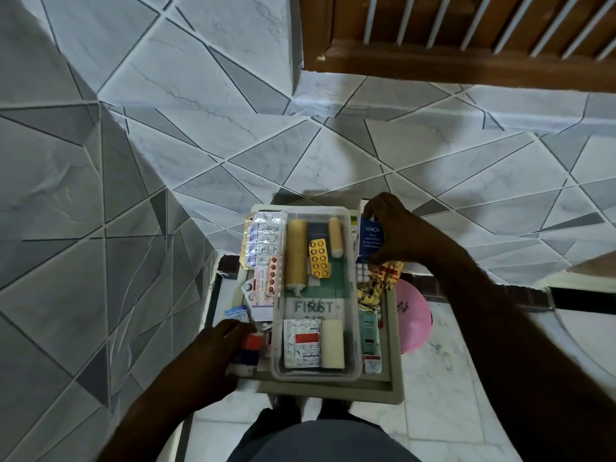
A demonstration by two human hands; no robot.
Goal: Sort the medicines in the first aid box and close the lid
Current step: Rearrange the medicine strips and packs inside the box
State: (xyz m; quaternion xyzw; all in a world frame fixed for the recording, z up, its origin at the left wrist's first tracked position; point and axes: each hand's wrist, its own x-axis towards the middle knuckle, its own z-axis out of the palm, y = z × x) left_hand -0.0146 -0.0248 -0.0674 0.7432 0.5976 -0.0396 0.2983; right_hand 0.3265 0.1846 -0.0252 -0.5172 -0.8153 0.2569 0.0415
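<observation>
The open first aid box (pixel 333 390) stands low in the middle of the head view, with a clear plastic tray (pixel 353 328) set in it. Inside the tray lie two tan bandage rolls (pixel 296 255), a yellow blister pack (pixel 319 258), a white roll (pixel 332 343) and a red-and-white sachet (pixel 301 341). Several blister strips (pixel 263 241) are piled along the box's left side. My right hand (pixel 396 228) grips a blue-and-white medicine carton (pixel 370 236) at the box's far right corner. My left hand (pixel 216 351) holds a small bottle with an orange-red top (pixel 250 345) at the near left corner.
A pink plastic bowl (pixel 415 320) sits just right of the box. Yellow-and-red sachets (pixel 383 276) lie along the box's right side. Grey-and-white tiled walls rise on the left and behind, and a wooden slatted frame (pixel 466 58) is at the top right.
</observation>
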